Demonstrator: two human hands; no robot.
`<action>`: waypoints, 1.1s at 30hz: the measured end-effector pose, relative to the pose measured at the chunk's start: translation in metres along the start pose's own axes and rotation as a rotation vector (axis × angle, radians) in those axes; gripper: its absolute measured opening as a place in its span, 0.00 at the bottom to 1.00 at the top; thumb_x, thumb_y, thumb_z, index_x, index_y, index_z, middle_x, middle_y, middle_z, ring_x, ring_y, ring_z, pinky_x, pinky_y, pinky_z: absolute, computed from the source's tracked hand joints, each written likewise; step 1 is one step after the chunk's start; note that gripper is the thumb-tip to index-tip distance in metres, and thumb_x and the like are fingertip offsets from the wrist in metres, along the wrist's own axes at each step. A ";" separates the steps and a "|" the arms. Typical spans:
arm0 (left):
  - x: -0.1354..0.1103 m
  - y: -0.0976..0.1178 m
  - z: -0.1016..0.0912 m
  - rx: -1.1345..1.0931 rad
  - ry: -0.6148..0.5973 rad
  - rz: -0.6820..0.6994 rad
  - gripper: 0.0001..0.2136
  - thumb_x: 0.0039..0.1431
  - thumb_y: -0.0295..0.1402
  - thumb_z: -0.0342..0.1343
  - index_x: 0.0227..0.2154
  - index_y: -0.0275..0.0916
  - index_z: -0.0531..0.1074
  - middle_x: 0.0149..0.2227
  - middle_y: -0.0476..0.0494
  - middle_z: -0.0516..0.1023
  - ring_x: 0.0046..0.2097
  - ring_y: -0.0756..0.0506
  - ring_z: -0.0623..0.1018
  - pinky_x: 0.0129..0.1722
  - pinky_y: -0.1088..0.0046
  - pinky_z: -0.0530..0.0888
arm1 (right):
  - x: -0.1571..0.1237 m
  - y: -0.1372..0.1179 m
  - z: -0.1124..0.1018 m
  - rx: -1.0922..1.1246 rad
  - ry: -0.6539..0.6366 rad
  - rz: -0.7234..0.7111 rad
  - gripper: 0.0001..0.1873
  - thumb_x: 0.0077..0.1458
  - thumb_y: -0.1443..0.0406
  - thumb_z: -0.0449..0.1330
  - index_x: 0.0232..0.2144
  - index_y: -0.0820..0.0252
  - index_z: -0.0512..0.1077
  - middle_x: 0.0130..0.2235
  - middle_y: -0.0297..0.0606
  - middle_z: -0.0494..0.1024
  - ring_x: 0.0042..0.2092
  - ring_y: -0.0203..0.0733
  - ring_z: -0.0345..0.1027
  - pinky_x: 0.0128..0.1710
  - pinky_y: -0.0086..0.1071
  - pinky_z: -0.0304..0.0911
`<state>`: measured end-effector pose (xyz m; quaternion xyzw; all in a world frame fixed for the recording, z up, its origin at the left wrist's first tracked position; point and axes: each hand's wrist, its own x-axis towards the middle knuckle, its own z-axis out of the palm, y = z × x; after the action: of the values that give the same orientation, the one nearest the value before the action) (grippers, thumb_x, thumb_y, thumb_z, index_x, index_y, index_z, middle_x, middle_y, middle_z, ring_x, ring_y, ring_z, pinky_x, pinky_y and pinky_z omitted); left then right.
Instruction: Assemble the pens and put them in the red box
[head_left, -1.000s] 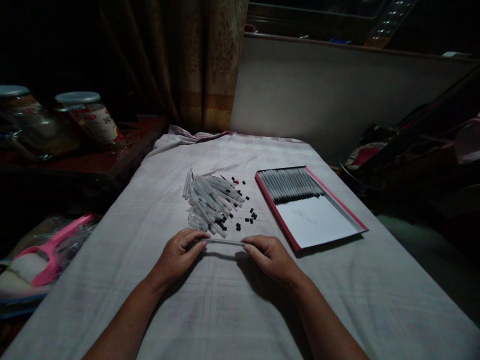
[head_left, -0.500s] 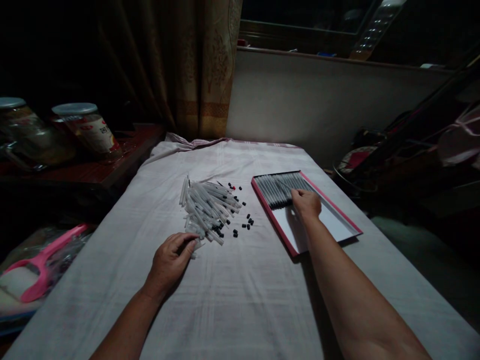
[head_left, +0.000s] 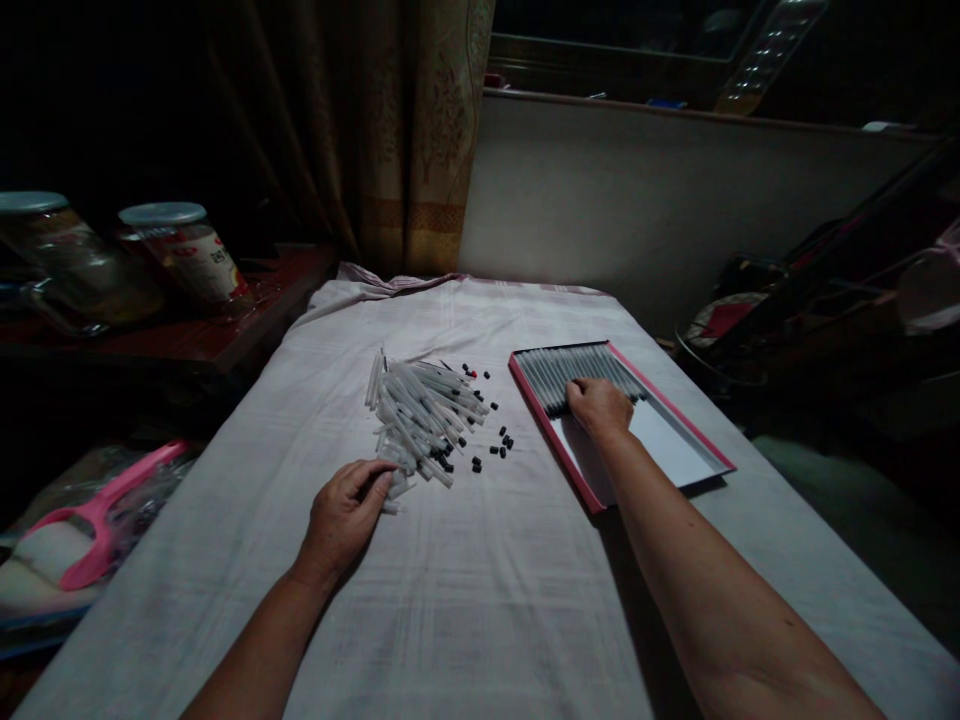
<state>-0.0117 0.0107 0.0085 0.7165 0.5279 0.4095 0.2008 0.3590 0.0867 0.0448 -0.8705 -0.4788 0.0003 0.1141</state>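
Observation:
A heap of translucent pen barrels (head_left: 420,400) lies on the cloth, with small black caps (head_left: 504,440) scattered along its right side. My left hand (head_left: 346,508) rests at the heap's near edge, thumb and forefinger closed around a clear plastic piece (head_left: 397,488), partly hidden by the fingers. To the right, a shallow red-edged box (head_left: 555,440) holds a row of pens (head_left: 559,368) with black lower ends. Inside it, my right hand (head_left: 602,405) is closed, its fingertips at the lower ends of that row; the pen in its grip is mostly hidden.
A pale checked cloth (head_left: 450,610) covers the table. Lidded jars (head_left: 191,258) stand on a dark red side table (head_left: 255,335) at left. Below them, a pink-handled object (head_left: 112,500) lies among plastic bags. A curtain (head_left: 420,150) and wall (head_left: 585,190) close off the back.
My right hand has shifted slightly left and down along the row, and the slanted pen seen in it before no longer stands out. My left hand stays by the heap. The view has shifted slightly.

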 end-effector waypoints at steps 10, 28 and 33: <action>-0.001 -0.003 0.003 -0.052 0.017 -0.062 0.13 0.59 0.42 0.53 0.34 0.40 0.78 0.33 0.44 0.81 0.36 0.44 0.80 0.39 0.69 0.77 | -0.059 -0.053 -0.025 0.169 -0.016 -0.431 0.16 0.61 0.61 0.53 0.41 0.54 0.80 0.44 0.40 0.81 0.44 0.44 0.74 0.41 0.31 0.63; -0.003 -0.003 0.002 -0.001 0.009 0.033 0.12 0.63 0.39 0.51 0.34 0.39 0.77 0.32 0.45 0.81 0.35 0.46 0.80 0.35 0.71 0.76 | -0.116 -0.095 0.000 0.108 -0.244 -0.435 0.14 0.60 0.60 0.54 0.39 0.55 0.79 0.44 0.44 0.80 0.44 0.47 0.74 0.40 0.34 0.64; -0.005 0.005 0.001 0.123 0.081 0.258 0.09 0.65 0.34 0.51 0.39 0.39 0.75 0.36 0.43 0.80 0.40 0.45 0.79 0.43 0.69 0.74 | -0.119 -0.059 -0.008 0.548 -0.156 -0.379 0.13 0.57 0.62 0.55 0.34 0.58 0.79 0.38 0.40 0.82 0.40 0.42 0.75 0.40 0.30 0.65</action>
<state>-0.0086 0.0045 0.0095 0.7721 0.4632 0.4275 0.0807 0.2466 0.0162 0.0510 -0.7004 -0.6213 0.1746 0.3048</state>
